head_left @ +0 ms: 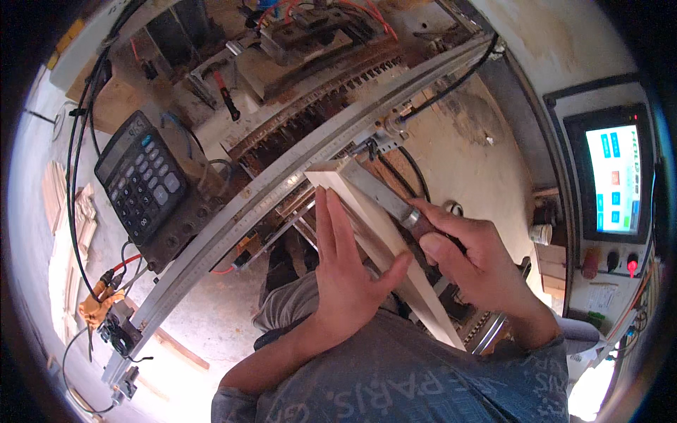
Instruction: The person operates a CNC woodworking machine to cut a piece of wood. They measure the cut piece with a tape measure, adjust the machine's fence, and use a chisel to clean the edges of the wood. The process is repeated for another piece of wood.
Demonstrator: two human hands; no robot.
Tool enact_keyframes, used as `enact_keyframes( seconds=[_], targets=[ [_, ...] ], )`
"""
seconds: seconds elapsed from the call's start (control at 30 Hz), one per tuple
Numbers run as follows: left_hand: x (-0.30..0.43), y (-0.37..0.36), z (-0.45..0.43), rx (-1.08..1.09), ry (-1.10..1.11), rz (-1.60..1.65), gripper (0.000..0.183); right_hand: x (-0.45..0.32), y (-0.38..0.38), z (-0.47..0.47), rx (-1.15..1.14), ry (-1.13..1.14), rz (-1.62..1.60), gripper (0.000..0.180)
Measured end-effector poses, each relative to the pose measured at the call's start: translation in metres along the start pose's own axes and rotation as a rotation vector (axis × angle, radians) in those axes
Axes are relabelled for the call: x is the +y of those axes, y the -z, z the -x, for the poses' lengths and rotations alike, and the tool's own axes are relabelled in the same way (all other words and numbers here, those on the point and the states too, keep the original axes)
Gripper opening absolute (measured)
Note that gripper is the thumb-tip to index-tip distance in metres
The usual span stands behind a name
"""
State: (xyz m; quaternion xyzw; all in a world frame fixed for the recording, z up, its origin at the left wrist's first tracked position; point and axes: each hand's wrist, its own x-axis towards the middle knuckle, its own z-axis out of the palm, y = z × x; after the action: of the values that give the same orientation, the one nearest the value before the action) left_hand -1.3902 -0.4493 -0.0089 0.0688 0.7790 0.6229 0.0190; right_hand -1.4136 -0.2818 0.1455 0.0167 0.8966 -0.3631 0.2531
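A long pale wooden piece (438,317) runs from in front of my torso up to the metal rail. My left hand (349,280) lies along it, fingers stretched on its left face and thumb over its upper edge. In my right hand (476,259) is a wood chisel (383,195) with a dark handle and a metal ferrule. Its flat blade lies along the right side of the piece near the far end. The blade's tip is by that end; whether it cuts in cannot be told.
A ruled metal rail (254,198) crosses in front. A calculator (143,177) leans at left, with cables near it. Beyond the rail lie machine parts and a red-handled tool (225,92). A lit control panel (613,180) with knobs stands at right. Wood strips (69,211) lie at far left.
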Motion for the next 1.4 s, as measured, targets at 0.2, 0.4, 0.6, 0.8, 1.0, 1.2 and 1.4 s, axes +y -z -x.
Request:
enact_keyframes(
  seconds=[0.2, 0.4, 0.6, 0.8, 1.0, 1.2, 1.4],
  targets=[
    [0.002, 0.002, 0.000, -0.016, 0.012, -0.021, 0.128, 0.006, -0.004, 0.004, 0.021, 0.024, -0.010, 0.050],
    [0.001, 0.003, 0.002, -0.010, 0.000, -0.054, 0.126, 0.013, -0.012, 0.005, 0.049, 0.086, -0.003, 0.048],
    [0.002, 0.003, 0.001, 0.003, 0.001, -0.019, 0.126, 0.006, -0.011, 0.002, 0.027, 0.027, -0.002, 0.049],
    [0.001, 0.003, 0.001, 0.006, -0.009, -0.011, 0.126, -0.007, -0.008, -0.008, 0.011, -0.009, -0.042, 0.048],
    [0.001, 0.003, 0.003, -0.010, 0.004, 0.039, 0.125, 0.014, -0.030, -0.018, 0.153, -0.067, -0.460, 0.051],
    [0.002, 0.044, -0.017, 0.032, -0.033, -0.014, 0.105, 0.047, -0.051, 0.014, 0.324, 0.023, -0.419, 0.071],
    [0.021, 0.067, -0.064, 0.112, -0.149, 0.010, 0.054, 0.059, -0.088, 0.022, 0.580, 0.119, -0.486, 0.067]
  ],
)
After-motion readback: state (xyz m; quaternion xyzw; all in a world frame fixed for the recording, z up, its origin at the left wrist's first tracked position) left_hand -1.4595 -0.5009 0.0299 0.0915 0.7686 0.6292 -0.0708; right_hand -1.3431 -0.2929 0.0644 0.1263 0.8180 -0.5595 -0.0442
